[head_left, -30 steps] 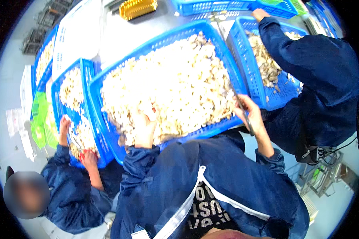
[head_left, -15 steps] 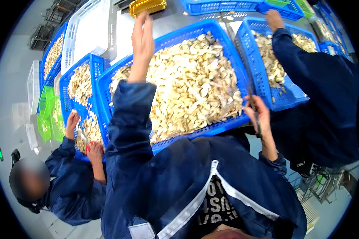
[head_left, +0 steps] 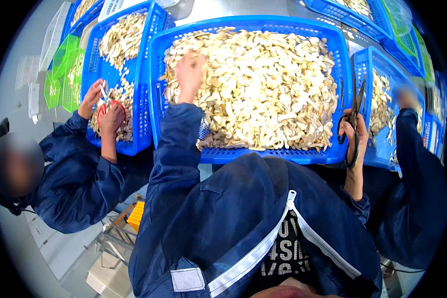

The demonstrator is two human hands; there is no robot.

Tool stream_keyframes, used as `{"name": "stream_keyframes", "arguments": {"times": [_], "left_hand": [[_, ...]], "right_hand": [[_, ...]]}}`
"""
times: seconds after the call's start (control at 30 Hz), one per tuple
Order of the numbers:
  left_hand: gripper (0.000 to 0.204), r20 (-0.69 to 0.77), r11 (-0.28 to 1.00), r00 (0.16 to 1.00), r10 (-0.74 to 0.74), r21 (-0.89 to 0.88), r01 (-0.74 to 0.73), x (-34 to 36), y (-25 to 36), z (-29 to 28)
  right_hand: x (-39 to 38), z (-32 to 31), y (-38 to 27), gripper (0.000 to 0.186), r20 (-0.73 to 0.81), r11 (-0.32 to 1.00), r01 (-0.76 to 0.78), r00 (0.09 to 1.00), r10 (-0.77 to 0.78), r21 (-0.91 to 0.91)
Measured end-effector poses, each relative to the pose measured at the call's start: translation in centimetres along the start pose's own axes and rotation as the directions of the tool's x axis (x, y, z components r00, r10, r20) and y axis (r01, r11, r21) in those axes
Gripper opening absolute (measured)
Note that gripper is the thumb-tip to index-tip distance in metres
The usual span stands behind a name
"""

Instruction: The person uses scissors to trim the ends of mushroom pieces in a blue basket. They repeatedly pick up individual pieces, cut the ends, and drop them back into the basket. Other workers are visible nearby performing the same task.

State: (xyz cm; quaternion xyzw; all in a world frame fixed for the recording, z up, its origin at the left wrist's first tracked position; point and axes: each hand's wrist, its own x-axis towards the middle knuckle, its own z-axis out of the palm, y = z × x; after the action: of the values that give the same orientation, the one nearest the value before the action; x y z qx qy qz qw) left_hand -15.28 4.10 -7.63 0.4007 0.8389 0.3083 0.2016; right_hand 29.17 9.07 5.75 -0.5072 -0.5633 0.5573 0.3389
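Note:
My left hand is over the back left part of a heap of pale sliced pieces, apparently mushrooms, in a large blue perforated basket. Its fingertips are blurred and partly hidden among the pieces, so I cannot make out whether they hold any. At the basket's right edge my right hand is closed on dark-handled scissors, their blades pointing away from me.
A co-worker at my left holds red-handled scissors over a narrower blue basket of pieces. Another co-worker reaches into a blue basket at my right. Green baskets sit at far left, more blue ones behind.
My left hand rose toward the far side half a second ago and has come down into the heap's left part. My view has shifted, and the scissors show more upright.

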Motion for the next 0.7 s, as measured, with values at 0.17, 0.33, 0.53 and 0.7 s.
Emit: {"name": "stream_keyframes", "arguments": {"times": [0.17, 0.33, 0.53, 0.7], "left_hand": [[0.050, 0.273, 0.980, 0.941, 0.199, -0.052, -0.192, -8.2, 5.3, -2.2], [0.038, -0.032, 0.974, 0.978, 0.206, -0.093, -0.208, -4.4, -1.5, -7.5], [0.064, 0.125, 0.896, 0.981, 0.152, 0.402, -0.189, -5.9, -3.0, -4.1], [0.070, 0.431, 0.958, 0.876, 0.216, 0.080, -0.276, -12.2, 1.4, -4.1]], "right_hand": [[0.9, 2.1, 0.1, 0.029, 0.081, 0.998, -0.067, 0.994, 0.067, 0.002], [1.8, 3.5, -0.9, 0.027, 0.073, 0.998, -0.061, 0.995, 0.063, -0.025], [1.4, 4.8, -1.2, 0.029, 0.100, 0.997, -0.048, 0.994, 0.053, -0.056], [1.0, 5.3, -1.0, 0.028, 0.105, 0.994, -0.097, 0.989, 0.102, -0.052]]}}
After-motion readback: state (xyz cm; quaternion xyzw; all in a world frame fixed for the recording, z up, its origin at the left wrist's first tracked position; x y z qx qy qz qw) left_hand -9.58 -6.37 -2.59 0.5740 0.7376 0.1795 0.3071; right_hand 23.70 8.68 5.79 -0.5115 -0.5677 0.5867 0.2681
